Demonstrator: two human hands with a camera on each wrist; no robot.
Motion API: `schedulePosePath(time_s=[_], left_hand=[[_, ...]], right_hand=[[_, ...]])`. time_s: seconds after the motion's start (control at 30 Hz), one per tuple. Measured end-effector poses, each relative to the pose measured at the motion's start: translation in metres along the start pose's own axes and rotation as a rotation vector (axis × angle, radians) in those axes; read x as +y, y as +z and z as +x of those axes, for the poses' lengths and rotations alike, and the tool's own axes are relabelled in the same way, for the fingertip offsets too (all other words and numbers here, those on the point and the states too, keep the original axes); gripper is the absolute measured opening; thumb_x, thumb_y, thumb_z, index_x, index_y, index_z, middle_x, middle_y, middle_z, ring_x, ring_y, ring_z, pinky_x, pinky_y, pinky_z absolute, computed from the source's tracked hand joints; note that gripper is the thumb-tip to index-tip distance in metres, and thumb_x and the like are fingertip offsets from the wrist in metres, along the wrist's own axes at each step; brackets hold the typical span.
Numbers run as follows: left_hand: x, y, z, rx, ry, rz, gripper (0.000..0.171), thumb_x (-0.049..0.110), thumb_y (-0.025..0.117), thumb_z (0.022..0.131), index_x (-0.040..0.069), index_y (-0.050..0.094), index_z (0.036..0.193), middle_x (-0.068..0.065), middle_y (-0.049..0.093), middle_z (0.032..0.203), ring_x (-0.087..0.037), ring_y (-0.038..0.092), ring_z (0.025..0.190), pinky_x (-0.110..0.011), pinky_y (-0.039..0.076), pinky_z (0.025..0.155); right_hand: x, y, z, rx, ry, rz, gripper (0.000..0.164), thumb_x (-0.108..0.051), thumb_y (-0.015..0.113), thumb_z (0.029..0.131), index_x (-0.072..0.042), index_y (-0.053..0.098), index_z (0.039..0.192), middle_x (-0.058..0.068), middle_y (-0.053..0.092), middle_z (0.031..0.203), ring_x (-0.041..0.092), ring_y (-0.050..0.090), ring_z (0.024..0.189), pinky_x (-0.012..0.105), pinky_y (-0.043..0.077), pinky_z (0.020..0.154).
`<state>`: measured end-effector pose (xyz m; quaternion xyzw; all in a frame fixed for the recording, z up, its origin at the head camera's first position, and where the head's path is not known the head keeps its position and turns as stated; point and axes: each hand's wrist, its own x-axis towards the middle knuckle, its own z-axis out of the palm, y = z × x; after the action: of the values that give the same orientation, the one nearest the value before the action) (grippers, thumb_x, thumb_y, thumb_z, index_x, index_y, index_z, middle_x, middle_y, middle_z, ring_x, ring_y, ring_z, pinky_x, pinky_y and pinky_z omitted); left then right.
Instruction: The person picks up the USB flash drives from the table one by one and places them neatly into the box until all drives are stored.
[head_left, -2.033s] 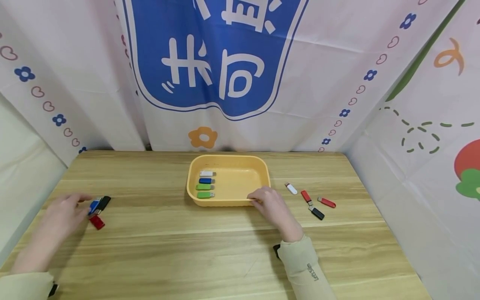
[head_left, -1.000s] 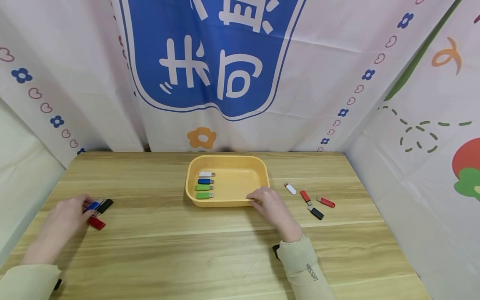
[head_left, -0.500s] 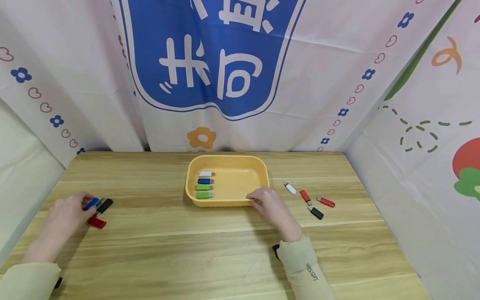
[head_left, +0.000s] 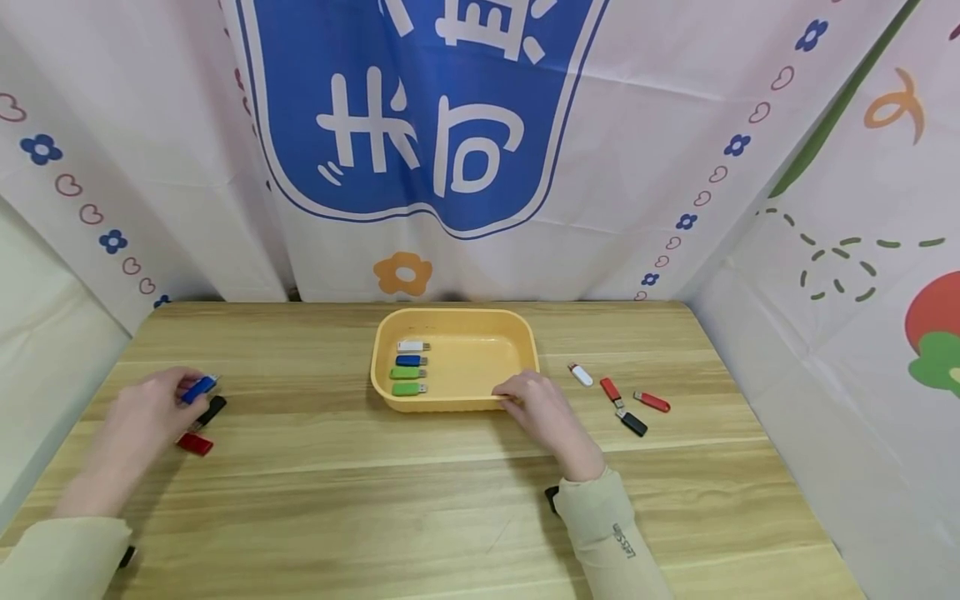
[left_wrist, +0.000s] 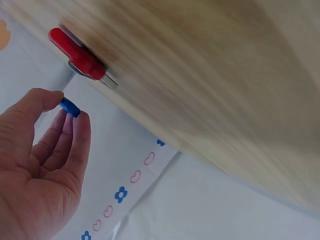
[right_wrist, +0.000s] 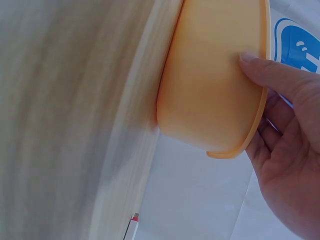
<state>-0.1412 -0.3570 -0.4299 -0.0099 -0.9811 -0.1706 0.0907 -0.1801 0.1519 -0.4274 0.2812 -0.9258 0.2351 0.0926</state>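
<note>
My left hand (head_left: 146, 414) pinches a blue USB stick (head_left: 198, 389) between thumb and fingertips, raised over the left of the table. In the left wrist view only one end of the blue stick (left_wrist: 70, 107) shows. A black USB stick (head_left: 212, 411) and a red one (head_left: 196, 444) lie just beneath that hand. My right hand (head_left: 542, 413) grips the near right rim of a yellow tray (head_left: 442, 405), thumb on the outer wall and fingers over the edge. Inside, at the tray's left, a white (head_left: 413, 346), a blue (head_left: 411, 361) and two green USB sticks (head_left: 408, 389) lie in a column.
Right of the tray lie a white USB stick (head_left: 581, 375), two red ones (head_left: 652, 402) and a black one (head_left: 632, 422). A printed cloth (head_left: 337, 258) hangs behind the wooden table (head_left: 360, 517), and white sheets flank both sides.
My left hand reached the small pile, took the blue USB stick and lifted it up and slightly right, off the black one. The right hand keeps its hold on the tray.
</note>
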Motion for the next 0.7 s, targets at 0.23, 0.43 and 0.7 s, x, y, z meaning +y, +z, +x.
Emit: schedulePosePath(time_s=[0.23, 0.43, 0.7], left_hand=[[0.016, 0.004, 0.008, 0.035, 0.053, 0.016, 0.038, 0.008, 0.075, 0.081, -0.010, 0.063, 0.112, -0.032, 0.069, 0.098, -0.045, 0.066, 0.082, -0.058, 0.051, 0.069], [0.035, 0.006, 0.015, 0.029, 0.093, -0.022, 0.035, 0.008, 0.074, 0.084, -0.009, 0.063, 0.113, -0.031, 0.069, 0.100, -0.042, 0.067, 0.084, -0.057, 0.053, 0.071], [0.069, 0.009, 0.025, 0.070, 0.181, -0.044, 0.030, 0.004, 0.075, 0.083, -0.008, 0.065, 0.109, -0.029, 0.070, 0.099, -0.041, 0.068, 0.086, -0.058, 0.055, 0.075]], right_hand=[[0.000, 0.000, 0.000, -0.008, 0.001, -0.001, 0.013, -0.005, 0.078, 0.084, -0.011, 0.079, 0.095, 0.004, 0.078, 0.094, 0.020, 0.071, 0.090, 0.036, 0.059, 0.080], [0.000, 0.000, 0.000, -0.006, -0.001, -0.011, 0.013, -0.005, 0.078, 0.083, -0.011, 0.079, 0.095, 0.004, 0.078, 0.094, 0.019, 0.071, 0.090, 0.035, 0.059, 0.081], [-0.001, -0.001, 0.001, 0.003, -0.008, -0.005, 0.013, -0.005, 0.079, 0.082, -0.011, 0.079, 0.094, 0.005, 0.078, 0.094, 0.020, 0.071, 0.089, 0.035, 0.059, 0.079]])
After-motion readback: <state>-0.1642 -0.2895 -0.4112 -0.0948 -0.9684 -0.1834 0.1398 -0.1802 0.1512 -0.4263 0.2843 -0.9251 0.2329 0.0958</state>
